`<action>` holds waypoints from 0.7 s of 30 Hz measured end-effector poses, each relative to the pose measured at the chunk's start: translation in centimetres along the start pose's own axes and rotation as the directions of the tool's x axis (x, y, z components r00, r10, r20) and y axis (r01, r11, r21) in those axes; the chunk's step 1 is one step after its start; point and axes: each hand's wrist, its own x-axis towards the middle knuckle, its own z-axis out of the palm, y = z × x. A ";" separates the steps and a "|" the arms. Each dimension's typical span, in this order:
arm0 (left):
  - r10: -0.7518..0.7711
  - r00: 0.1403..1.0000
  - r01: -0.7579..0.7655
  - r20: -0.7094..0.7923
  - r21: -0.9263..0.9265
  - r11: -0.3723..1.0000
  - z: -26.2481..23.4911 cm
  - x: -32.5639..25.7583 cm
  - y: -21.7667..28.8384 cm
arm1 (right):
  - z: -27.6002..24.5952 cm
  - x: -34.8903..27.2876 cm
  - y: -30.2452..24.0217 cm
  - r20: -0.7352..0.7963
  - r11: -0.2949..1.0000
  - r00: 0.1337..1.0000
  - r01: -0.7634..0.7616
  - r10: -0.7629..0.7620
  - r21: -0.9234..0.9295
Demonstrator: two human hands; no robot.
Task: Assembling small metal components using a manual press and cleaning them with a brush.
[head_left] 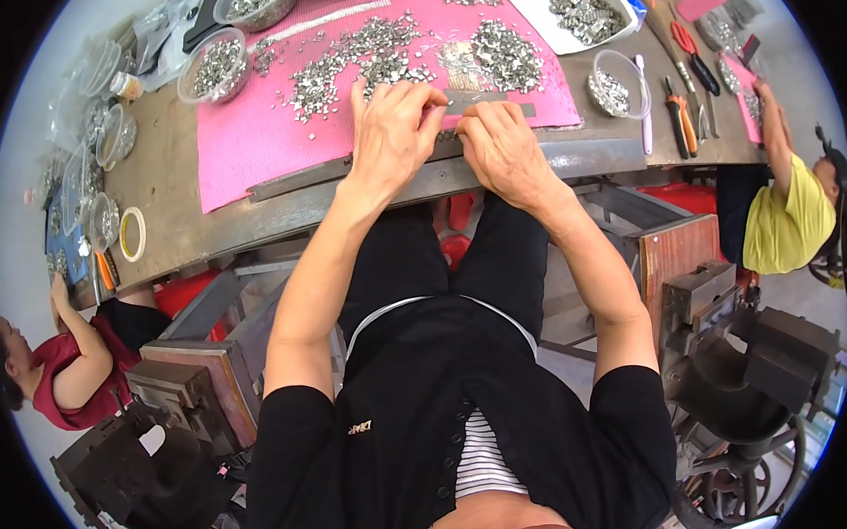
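Both my hands work side by side at the table's near edge, over a pink mat (242, 150). My left hand (393, 130) is closed, thumb and forefinger nearly together; whatever it pinches is too small or hidden. Just right of it, my right hand (508, 151) has its fingers curled in a pinch, their contents hidden too. A flat grey metal strip (521, 110) lies on the mat behind the right fingers. Beneath both hands runs a long dark metal bar (304, 180) along the edge. Beyond the fingers lie heaps of small shiny metal pieces (508, 58).
Tubs of metal pieces stand left (216, 68) and right (615, 85); a white tray (572, 17) is at the back. Pliers (681, 116), red-handled cutters (696, 54) and a toothbrush (644, 108) lie right. A tape roll (133, 234) lies left. Other people sit at both sides.
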 end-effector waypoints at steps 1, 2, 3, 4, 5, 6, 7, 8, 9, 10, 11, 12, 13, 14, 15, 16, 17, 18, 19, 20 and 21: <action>0.050 0.998 -0.051 0.026 0.052 0.997 0.2 0.5 -0.4 | 0.0 0.0 0.0 0.004 1.000 1.000 -0.003 0.003 -0.012; 0.067 0.997 -0.070 0.050 0.072 0.995 0.6 1.0 -0.8 | 0.0 0.0 0.0 0.004 1.000 1.000 -0.001 0.001 -0.012; 0.066 0.997 -0.069 0.048 0.073 0.995 0.8 1.4 -1.2 | -0.1 -0.1 0.0 0.004 1.000 1.000 0.007 -0.007 -0.007; 0.104 0.992 -0.109 0.070 0.087 0.990 1.0 1.7 -1.6 | -0.2 -0.1 -0.1 0.004 1.000 1.000 0.016 -0.016 -0.002; 0.142 0.986 -0.151 0.093 0.099 0.984 1.0 2.0 -1.7 | -0.1 -0.2 -0.1 0.004 1.000 1.000 0.015 -0.015 -0.003; 0.143 0.985 -0.152 0.093 0.098 0.984 1.0 2.1 -1.8 | -0.1 -0.3 -0.1 -0.012 1.000 1.000 0.016 -0.016 0.009; 0.165 0.979 -0.177 0.117 0.107 0.978 1.0 2.2 -1.8 | -0.1 -0.3 -0.1 -0.029 1.000 0.999 0.017 -0.016 0.021; 0.185 0.972 -0.201 0.143 0.112 0.973 1.0 2.3 -2.0 | -0.1 -0.3 -0.2 -0.027 1.000 1.000 0.015 -0.014 0.022; 0.184 0.972 -0.201 0.145 0.110 0.973 1.1 2.3 -2.1 | 0.0 -0.2 -0.2 -0.028 1.000 1.000 0.007 -0.006 0.023; 0.155 0.977 -0.171 0.144 0.105 0.980 1.2 2.3 -2.3 | 0.0 -0.2 -0.3 -0.028 1.000 1.000 -0.001 0.002 0.025; 0.127 0.982 -0.142 0.142 0.102 0.985 1.3 2.2 -2.4 | 0.0 -0.3 -0.3 -0.029 1.000 1.000 -0.001 0.001 0.026; 0.127 0.982 -0.142 0.142 0.103 0.984 1.3 2.1 -2.4 | 0.1 -0.4 -0.3 -0.052 0.999 0.999 -0.012 0.014 0.048; 0.130 0.983 -0.144 0.133 0.099 0.985 1.3 2.0 -2.4 | 0.2 -0.4 -0.3 -0.074 0.997 0.997 -0.022 0.028 0.071; 0.132 0.983 -0.144 0.124 0.094 0.985 1.3 1.9 -2.4 | 0.2 -0.5 -0.3 -0.073 0.997 0.997 -0.022 0.027 0.073; 0.130 0.984 -0.142 0.125 0.094 0.985 1.3 1.8 -2.3 | 0.3 -0.5 -0.3 -0.105 0.995 0.994 -0.025 0.035 0.100; 0.139 0.983 -0.151 0.123 0.092 0.984 1.3 1.8 -2.2 | 0.4 -0.5 -0.3 -0.135 0.991 0.990 -0.027 0.044 0.127; 0.148 0.982 -0.160 0.121 0.092 0.983 1.2 1.8 -2.2 | 0.4 -0.6 -0.3 -0.134 0.991 0.990 -0.025 0.042 0.129; 0.145 0.982 -0.156 0.120 0.093 0.983 1.2 1.7 -2.2 | 0.4 -0.6 -0.4 -0.136 0.988 0.988 -0.049 0.069 0.145; 0.151 0.982 -0.162 0.118 0.092 0.983 1.2 1.6 -2.2 | 0.5 -0.7 -0.4 -0.138 0.984 0.986 -0.073 0.096 0.160; 0.157 0.981 -0.168 0.115 0.091 0.982 1.3 1.6 -2.2 | 0.6 -0.7 -0.4 -0.137 0.984 0.986 -0.071 0.093 0.161; 0.155 0.981 -0.166 0.114 0.092 0.982 1.3 1.6 -2.1 | 0.8 -0.8 -0.3 -0.145 0.973 0.981 -0.097 0.129 0.208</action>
